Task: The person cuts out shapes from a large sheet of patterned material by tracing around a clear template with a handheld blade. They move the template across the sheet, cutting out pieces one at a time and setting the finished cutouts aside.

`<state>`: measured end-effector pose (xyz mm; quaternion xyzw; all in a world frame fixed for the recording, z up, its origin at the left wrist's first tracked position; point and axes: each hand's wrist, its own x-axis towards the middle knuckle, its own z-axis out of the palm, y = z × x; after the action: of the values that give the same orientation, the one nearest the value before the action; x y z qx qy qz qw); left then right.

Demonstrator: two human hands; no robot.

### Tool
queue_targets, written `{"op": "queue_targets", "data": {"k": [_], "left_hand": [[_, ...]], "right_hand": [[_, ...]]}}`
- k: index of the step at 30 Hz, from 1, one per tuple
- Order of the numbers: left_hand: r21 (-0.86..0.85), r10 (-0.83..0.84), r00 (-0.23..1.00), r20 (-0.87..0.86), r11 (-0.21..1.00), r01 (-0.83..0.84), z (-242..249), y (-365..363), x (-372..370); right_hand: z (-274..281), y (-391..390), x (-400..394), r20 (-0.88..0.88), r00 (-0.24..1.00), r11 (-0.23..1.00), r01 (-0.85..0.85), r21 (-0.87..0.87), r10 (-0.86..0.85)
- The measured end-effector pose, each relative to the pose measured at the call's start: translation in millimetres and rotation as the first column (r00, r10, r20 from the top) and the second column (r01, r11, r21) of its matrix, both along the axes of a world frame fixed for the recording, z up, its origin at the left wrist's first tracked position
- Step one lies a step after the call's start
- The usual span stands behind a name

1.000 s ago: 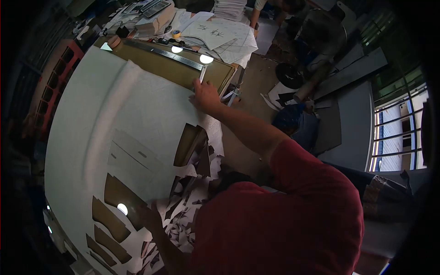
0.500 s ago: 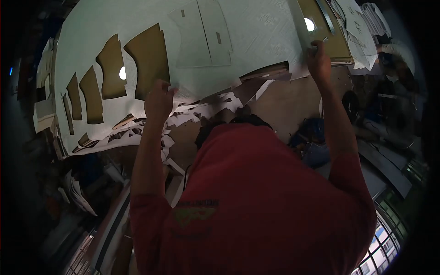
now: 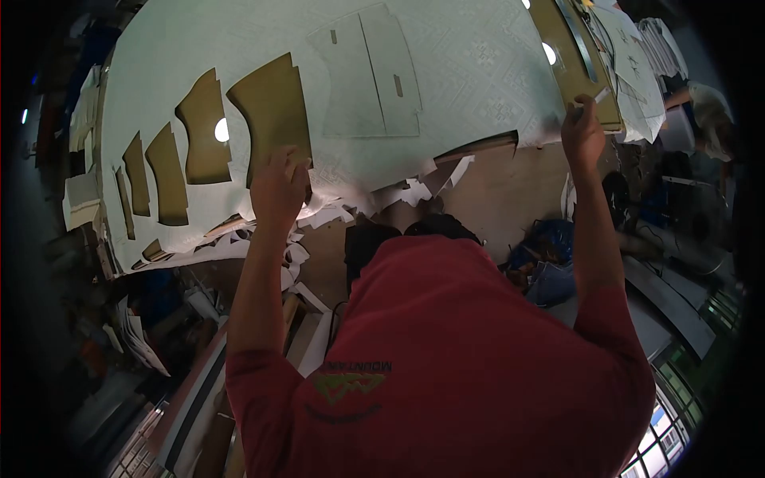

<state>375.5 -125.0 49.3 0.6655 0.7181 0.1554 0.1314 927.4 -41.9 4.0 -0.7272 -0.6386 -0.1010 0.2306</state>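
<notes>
Both arms reach up to the near edge of a wide white sheet (image 3: 335, 95).
The left hand (image 3: 279, 187) pinches its ragged edge; the right hand (image 3: 582, 135), fingers closed, holds a small white tool (image 3: 599, 96). The sheet's long axis spans hand to hand.

one white sheet (image 3: 462, 72), two hands, one ruler (image 3: 575, 36)

Both arms reach up and out in short red sleeves. The left hand (image 3: 279, 191) is curled tight. The right hand (image 3: 582, 131) pinches shut.
</notes>
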Motion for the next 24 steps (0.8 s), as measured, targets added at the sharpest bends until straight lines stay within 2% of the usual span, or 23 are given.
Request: {"op": "queue_targets", "data": {"k": [2,4,6,8,10,11,13,14,16,18,24], "left_hand": [[0.232,-0.083,0.996,0.028,0.97,0.074,-6,6,-1],[0.218,-0.094,0.996,0.002,0.972,0.091,-9,20,1],[0.317,-0.243,0.97,0.014,0.921,0.226,-12,46,2],[0.284,-0.322,0.941,0.103,0.916,0.282,-19,78,-2],[0.329,-0.449,0.891,0.059,0.852,0.408,-33,113,-8],[0.327,-0.476,0.875,0.092,0.844,0.424,-36,124,-10],[0.306,-0.597,0.796,-0.1,0.743,0.596,-30,150,-16],[0.316,-0.614,0.786,-0.07,0.734,0.601,-31,156,-17],[0.275,-0.635,0.737,-0.233,0.683,0.676,-37,167,-22],[0.291,-0.64,0.736,-0.218,0.678,0.675,-47,167,-25],[0.354,-0.642,0.759,-0.107,0.689,0.633,-56,167,-28]], "right_hand": [[8,0,-15,-0.05,0.996,0.995,-0.068,0.073,0.071],[13,-15,-45,-0.091,0.986,0.983,-0.127,0.132,0.14],[18,-25,-95,-0.169,0.929,0.942,-0.31,0.132,0.329],[21,-34,-147,-0.25,0.859,0.895,-0.421,0.151,0.446],[14,-39,-181,-0.297,0.83,0.876,-0.481,0.047,0.472],[12,-42,-198,-0.315,0.817,0.87,-0.49,0.063,0.483],[14,-40,-226,-0.308,0.822,0.873,-0.483,0.066,0.478],[17,-41,-237,-0.357,0.811,0.873,-0.487,0.026,0.464],[18,-37,-248,-0.391,0.81,0.875,-0.484,-0.026,0.437],[16,-35,-254,-0.408,0.771,0.83,-0.556,-0.053,0.49],[22,-26,-258,-0.374,0.752,0.79,-0.608,-0.074,0.544]]}}
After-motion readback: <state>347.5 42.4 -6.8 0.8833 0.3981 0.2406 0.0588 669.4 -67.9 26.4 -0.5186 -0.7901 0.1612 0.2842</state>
